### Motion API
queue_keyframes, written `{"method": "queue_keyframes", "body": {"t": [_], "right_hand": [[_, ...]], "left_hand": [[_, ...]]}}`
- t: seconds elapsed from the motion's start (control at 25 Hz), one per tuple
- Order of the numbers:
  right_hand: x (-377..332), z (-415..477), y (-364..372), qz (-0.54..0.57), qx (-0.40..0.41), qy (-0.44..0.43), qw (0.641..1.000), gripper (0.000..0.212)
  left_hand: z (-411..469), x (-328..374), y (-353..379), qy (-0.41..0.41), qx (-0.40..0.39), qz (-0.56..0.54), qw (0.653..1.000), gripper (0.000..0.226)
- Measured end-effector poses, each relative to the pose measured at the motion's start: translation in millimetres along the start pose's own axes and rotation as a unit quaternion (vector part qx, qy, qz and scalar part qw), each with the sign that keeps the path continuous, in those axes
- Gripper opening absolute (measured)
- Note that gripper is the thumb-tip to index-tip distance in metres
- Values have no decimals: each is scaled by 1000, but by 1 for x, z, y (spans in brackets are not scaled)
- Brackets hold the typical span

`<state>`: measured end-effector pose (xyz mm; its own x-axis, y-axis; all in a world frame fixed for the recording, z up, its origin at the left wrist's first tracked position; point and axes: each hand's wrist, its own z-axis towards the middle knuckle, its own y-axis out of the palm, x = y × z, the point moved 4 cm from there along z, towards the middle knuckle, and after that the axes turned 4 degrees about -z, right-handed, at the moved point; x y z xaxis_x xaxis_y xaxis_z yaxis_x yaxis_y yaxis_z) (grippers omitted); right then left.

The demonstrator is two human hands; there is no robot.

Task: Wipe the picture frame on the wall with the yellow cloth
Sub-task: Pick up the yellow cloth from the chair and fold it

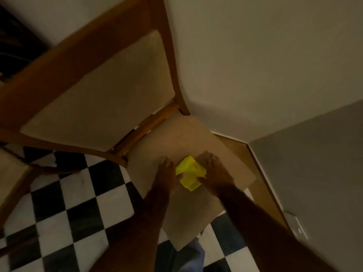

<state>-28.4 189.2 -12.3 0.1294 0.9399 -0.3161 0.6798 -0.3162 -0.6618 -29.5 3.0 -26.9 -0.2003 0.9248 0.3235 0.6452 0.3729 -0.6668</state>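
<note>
A folded yellow cloth (191, 172) lies on the beige seat of a wooden chair (196, 138). My left hand (167, 173) is against the cloth's left side with its thumb on the edge. My right hand (215, 171) grips the right side, thumb over the cloth and fingers stretched along the seat. Both hands press in on the cloth from opposite sides. A dark object (13, 46) sits on the wall at the top left; I cannot tell whether it is the picture frame.
The chair's padded backrest (102, 89) rises to the left, close to the pale wall (255, 55). A black-and-white checkered floor (74, 209) lies below. A wooden skirting board (263, 173) runs along the grey wall on the right, with a white socket (297, 224) low down.
</note>
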Motion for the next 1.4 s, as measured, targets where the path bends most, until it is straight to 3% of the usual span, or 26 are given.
{"method": "queue_keyframes", "body": {"t": [0.16, 0.32, 0.48, 0.6, 0.72, 0.88, 1.08, 1.16, 1.4], "right_hand": [[-6, 31, 30, 92, -38, -3, 995, 82], [-2, 47, 35, 202, 0, 66, 977, 64], [7, 35, 12, 254, -33, 91, 962, 69], [8, 8, -29, 324, 6, 98, 941, 51], [-2, -36, -81, 443, 45, 75, 892, 37], [-11, -100, -163, 544, 82, 15, 835, 47], [-3, -210, -273, 545, 187, -36, 817, 42], [2, -259, -308, 542, 224, -51, 809, 42], [25, -409, -402, 516, 333, -89, 784, 39]], "left_hand": [[16, -10, 28, -46, 63, -57, 995, 51], [17, -17, 26, -92, 119, -226, 963, 34], [4, -11, 3, -103, 136, -407, 897, 23], [-13, 15, -27, -79, 164, -511, 840, 25], [-40, 55, -71, -22, 160, -572, 804, 32], [-75, 115, -134, 92, 140, -562, 810, 27], [-151, 211, -203, 220, 77, -592, 771, 28], [-184, 247, -214, 244, 45, -584, 773, 29], [-286, 359, -285, 344, 69, -541, 765, 29]]}}
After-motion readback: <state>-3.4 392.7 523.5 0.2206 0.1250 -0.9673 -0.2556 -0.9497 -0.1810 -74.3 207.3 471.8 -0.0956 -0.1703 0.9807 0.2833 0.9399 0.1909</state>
